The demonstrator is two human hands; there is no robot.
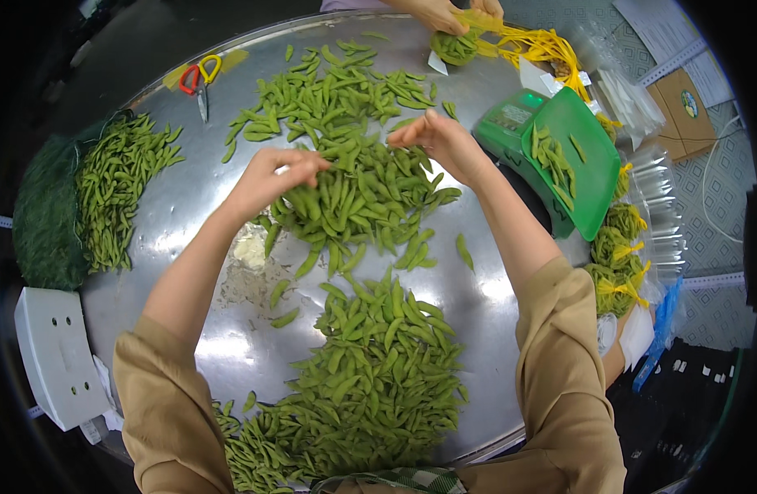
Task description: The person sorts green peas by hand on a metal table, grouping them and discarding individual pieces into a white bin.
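A loose heap of green edamame pods [353, 197] lies on the metal tabletop [489, 346] before me, between my two hands. My left hand [282, 170] is at the heap's upper left side, fingers loosely curled and a gap showing beside the thumb. Across from it, my right hand [437, 139] arches over the upper right side with bent fingers. No pod is visibly gripped in either hand, though the undersides of both are hidden. Further pods [335, 92] spread beyond my hands, and a larger pile [378, 376] lies closer to my body.
Red-and-yellow-handled scissors [199, 83] lie far left. A green mesh sack [51, 204] spills pods at the left, above a white box [60, 358]. At right stand a green scale [570, 160] holding pods and several filled net bags [619, 247]. Another person's hands [443, 15] hold a net bag [455, 48].
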